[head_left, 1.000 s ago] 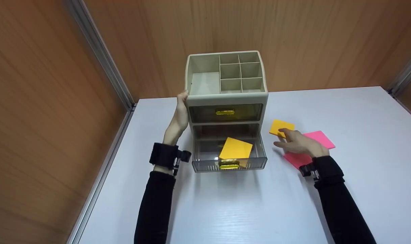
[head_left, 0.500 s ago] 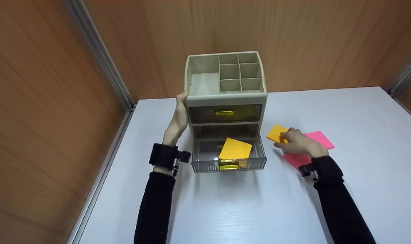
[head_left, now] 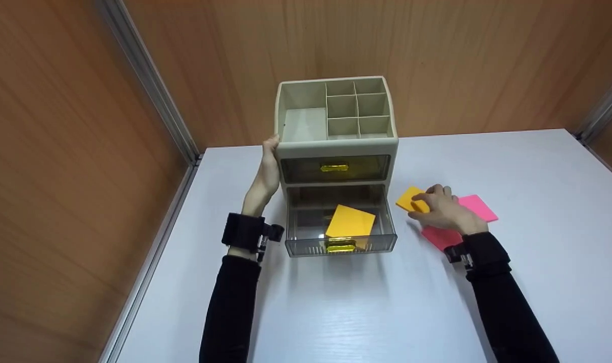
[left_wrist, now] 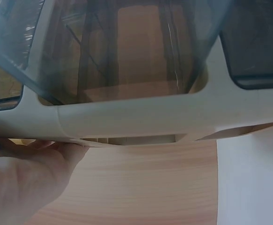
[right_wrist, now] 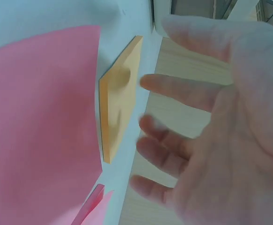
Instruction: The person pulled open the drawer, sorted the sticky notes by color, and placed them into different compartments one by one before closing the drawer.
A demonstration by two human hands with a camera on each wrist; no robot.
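Nearest the camera, two black sleeves reach across the smooth white table [head_left: 336, 312], each wrist banded by a black strap. The right hand [head_left: 439, 209] now lies further over the orange sticky-note pad [head_left: 407, 199] than a second ago: then only the fingertips met the pad's near edge and most of its square face showed, now just its left corner shows, and the pad has slid slightly left and nearer. In the right wrist view the fingers [right_wrist: 173, 157] curve loosely over the pad [right_wrist: 117, 112], a thin matte block with one edge raised off the table; whether they pinch it cannot be told. Beneath the wrist lie two flat pink sheets [head_left: 480, 207], unmoved. To the left, the bottom drawer [head_left: 340, 237] of smoky clear plastic stands pulled out as before, with a gold handle and a second orange pad [head_left: 351, 222] tilted inside. The left hand [head_left: 266, 174] has not shifted; its straight fingers rest flat on the left side of the beige plastic organizer [head_left: 336, 146], boxy with rounded corners, whose open top is split into square compartments. Behind it rise wood-grain walls [head_left: 437, 55].
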